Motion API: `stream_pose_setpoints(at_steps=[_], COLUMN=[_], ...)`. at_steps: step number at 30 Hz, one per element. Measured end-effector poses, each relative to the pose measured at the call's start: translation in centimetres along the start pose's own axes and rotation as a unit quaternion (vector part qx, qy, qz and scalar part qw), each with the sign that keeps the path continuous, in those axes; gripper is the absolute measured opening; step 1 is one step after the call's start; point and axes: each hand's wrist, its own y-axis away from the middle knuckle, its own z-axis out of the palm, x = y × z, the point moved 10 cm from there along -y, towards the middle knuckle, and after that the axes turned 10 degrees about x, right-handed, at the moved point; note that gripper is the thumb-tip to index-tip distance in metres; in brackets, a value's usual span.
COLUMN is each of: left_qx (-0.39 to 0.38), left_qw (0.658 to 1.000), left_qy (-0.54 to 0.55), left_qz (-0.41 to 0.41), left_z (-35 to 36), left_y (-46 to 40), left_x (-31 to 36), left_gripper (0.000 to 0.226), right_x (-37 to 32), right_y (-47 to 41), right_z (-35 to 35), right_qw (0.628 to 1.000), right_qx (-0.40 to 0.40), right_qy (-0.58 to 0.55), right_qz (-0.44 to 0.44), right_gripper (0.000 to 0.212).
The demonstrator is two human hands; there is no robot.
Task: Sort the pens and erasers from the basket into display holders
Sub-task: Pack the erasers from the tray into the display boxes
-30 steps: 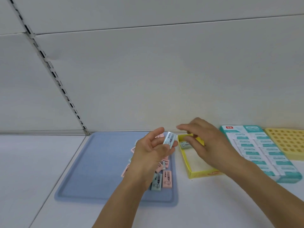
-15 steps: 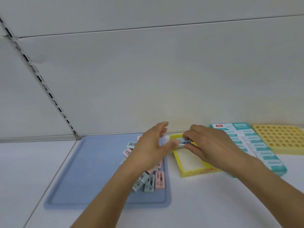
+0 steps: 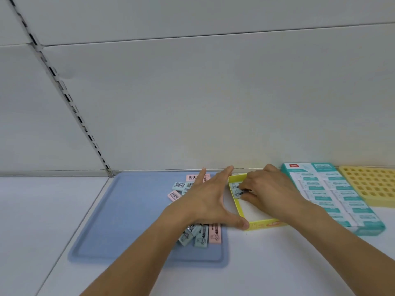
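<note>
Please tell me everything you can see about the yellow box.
The yellow box is a shallow open tray, seemingly cardboard, white inside, on the white table right of the blue tray. The left hand steadies its left wall, thumb at the near corner. The right hand presses pale blue erasers into its far end.

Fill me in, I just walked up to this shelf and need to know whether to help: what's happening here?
A person is sorting erasers from a blue tray into a yellow display box. The right hand is setting a pale blue eraser into the box's far corner, beside another already there. The left hand, fingers spread, steadies the box's left wall. More pink and blue erasers lie on the tray. A teal box of erasers and a yellow holed holder sit to the right.
</note>
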Motion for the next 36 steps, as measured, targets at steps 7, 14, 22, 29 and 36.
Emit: stream_pose_setpoints(at_steps=[7,14,22,29,36], left_qx=[0.009,0.182,0.137,0.147,0.093], left_qw=[1.0,0.976,0.987,0.984,0.989], left_qy=[-0.001,0.083,0.011,-0.028,-0.072], left_qz=[-0.029,-0.085,-0.084,-0.1,-0.092], left_z=[-0.5,-6.0,-6.0,-6.4,-5.9], left_y=[0.9,4.4,3.7,3.0,1.9], left_x=[0.2,-5.2,-8.1,-9.9,-10.6], left_gripper=[0.12,0.052,0.041,0.018,0.021], right_x=[-0.5,0.4,-7.6,-7.2,-4.8], right_y=[-0.1,-0.1,-5.5,-6.1,-3.9], right_z=[0.3,-1.8,-2.0,0.4,0.2], right_qw=[1.0,0.984,0.986,0.955,0.785], right_qx=[-0.006,0.09,0.043,-0.012,0.021], right_qy=[0.001,-0.14,-0.158,-0.278,-0.571], right_qz=[-0.018,0.064,0.008,0.099,0.239], right_gripper=[0.038,0.028,0.027,0.023,0.018])
